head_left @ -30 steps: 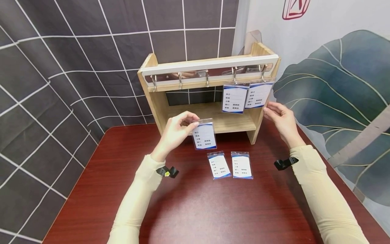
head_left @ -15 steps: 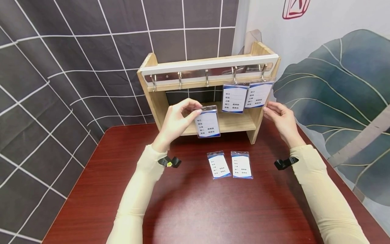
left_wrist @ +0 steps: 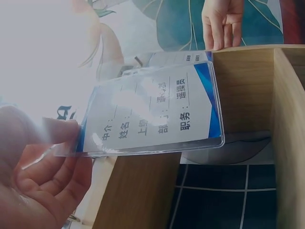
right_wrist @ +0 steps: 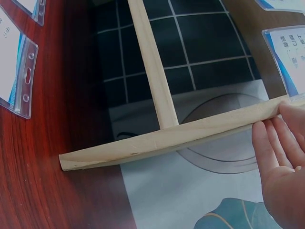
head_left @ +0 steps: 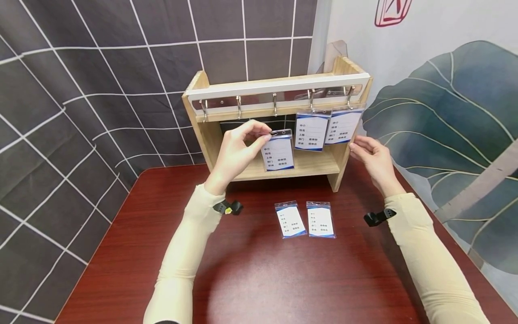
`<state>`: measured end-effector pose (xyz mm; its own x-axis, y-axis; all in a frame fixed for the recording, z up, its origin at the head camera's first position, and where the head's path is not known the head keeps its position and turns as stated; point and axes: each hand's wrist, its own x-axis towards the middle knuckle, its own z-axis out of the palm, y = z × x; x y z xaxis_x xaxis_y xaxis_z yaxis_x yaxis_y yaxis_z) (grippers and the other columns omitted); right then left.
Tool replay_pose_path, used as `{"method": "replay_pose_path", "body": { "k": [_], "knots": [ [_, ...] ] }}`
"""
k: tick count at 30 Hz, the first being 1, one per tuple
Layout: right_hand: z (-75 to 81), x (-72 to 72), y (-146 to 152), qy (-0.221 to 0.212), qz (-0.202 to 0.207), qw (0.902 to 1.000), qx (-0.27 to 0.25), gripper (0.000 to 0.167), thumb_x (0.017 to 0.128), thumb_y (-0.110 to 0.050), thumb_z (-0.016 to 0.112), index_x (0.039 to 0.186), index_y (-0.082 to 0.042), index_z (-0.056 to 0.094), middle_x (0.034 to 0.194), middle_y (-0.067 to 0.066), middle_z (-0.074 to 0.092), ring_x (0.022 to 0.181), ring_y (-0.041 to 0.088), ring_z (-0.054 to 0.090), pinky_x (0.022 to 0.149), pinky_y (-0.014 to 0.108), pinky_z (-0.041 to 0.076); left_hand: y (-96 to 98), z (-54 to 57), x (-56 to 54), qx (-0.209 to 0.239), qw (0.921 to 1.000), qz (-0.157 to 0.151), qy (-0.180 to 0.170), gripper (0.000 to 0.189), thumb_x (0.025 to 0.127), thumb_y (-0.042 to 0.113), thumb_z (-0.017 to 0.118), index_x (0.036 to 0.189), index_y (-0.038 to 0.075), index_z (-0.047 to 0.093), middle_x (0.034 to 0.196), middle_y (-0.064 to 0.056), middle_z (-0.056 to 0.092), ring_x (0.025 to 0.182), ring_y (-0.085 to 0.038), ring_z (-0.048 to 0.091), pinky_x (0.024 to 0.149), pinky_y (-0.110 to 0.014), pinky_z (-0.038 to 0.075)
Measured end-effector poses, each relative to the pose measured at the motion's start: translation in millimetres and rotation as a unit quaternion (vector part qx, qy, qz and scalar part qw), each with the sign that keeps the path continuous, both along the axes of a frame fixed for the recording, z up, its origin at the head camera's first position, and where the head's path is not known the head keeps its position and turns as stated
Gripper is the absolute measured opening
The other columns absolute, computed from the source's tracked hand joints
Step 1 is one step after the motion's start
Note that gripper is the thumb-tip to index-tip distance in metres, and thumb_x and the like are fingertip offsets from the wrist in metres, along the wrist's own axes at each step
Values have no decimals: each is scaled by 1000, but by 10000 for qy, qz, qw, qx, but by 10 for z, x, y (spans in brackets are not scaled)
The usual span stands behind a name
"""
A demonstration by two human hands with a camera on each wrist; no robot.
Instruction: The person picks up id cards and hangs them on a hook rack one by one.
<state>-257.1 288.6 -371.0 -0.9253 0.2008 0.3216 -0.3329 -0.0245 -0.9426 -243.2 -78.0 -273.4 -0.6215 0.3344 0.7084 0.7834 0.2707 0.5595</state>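
My left hand (head_left: 238,152) pinches the top edge of a clear-sleeved name badge (head_left: 278,154), thumb in front. The badge hangs upright before the wooden rack (head_left: 297,167), below the middle hook (head_left: 275,104). In the left wrist view the badge (left_wrist: 152,112) spans the middle, printed side showing. My right hand (head_left: 374,163) grips the rack's right side panel (right_wrist: 119,150), thumb at the front edge and fingers on the outside. Two more badges hang from the right hooks, a left one (head_left: 310,130) and a right one (head_left: 343,126).
Two badges, a tilted one (head_left: 290,219) and a straighter one (head_left: 321,219), lie on the red-brown table (head_left: 243,270) in front of the rack. The two hooks at the left, including the end hook (head_left: 204,110), bear nothing. A dark tiled cloth (head_left: 133,90) hangs behind.
My left hand has lifted the badge up and slightly right, from low before the rack to just under the hook row. The right hand stays at the side panel.
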Motion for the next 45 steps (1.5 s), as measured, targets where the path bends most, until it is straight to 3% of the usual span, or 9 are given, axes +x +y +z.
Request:
{"method": "replay_pose_path", "body": {
  "k": [12, 22, 29, 39, 45],
  "knots": [
    [11, 19, -1, -19, -38, 10000, 76, 32, 94, -5, 70, 125, -3, 63, 103, -8, 68, 96, 6, 67, 81, 18, 53, 88, 66, -115, -16, 9993, 145, 347, 11, 94, 8, 71, 104, 5, 73, 98, -3, 75, 82, -11, 67, 78, -27, 53],
    [10, 24, -17, -59, -145, 9994, 303, 37, 93, -8, 71, 129, -1, 63, 105, -8, 67, 94, 2, 67, 78, 15, 54, 142, 140, -177, -49, 9988, 252, 419, 11, 95, 7, 69, 105, 2, 72, 99, -6, 74, 84, -13, 68, 80, -25, 53],
    [18, 16, -7, -1, 23, 10000, -27, 34, 93, -4, 71, 126, -1, 63, 105, -6, 68, 96, 5, 67, 81, 17, 53, 170, 156, -253, -44, 9983, 345, 462, 12, 95, 5, 68, 105, 2, 72, 98, -8, 74, 84, -14, 67, 80, -24, 52],
    [-14, -9, 3, 68, 120, 9998, -168, 27, 95, 2, 65, 121, -4, 65, 103, -7, 70, 94, 5, 68, 80, 18, 54, 200, 153, -316, -157, 9967, 515, 602, 11, 96, 3, 65, 105, 2, 72, 97, -8, 74, 84, -14, 66, 79, -23, 51],
    [-4, 2, 3, 55, 38, 9999, -83, 29, 93, -2, 70, 122, -5, 67, 103, -7, 70, 95, 4, 68, 81, 19, 54, 219, 149, -351, -209, 9955, 569, 732, 11, 96, 3, 64, 105, 2, 71, 98, -8, 74, 86, -14, 67, 79, -23, 51]
  ]
}}
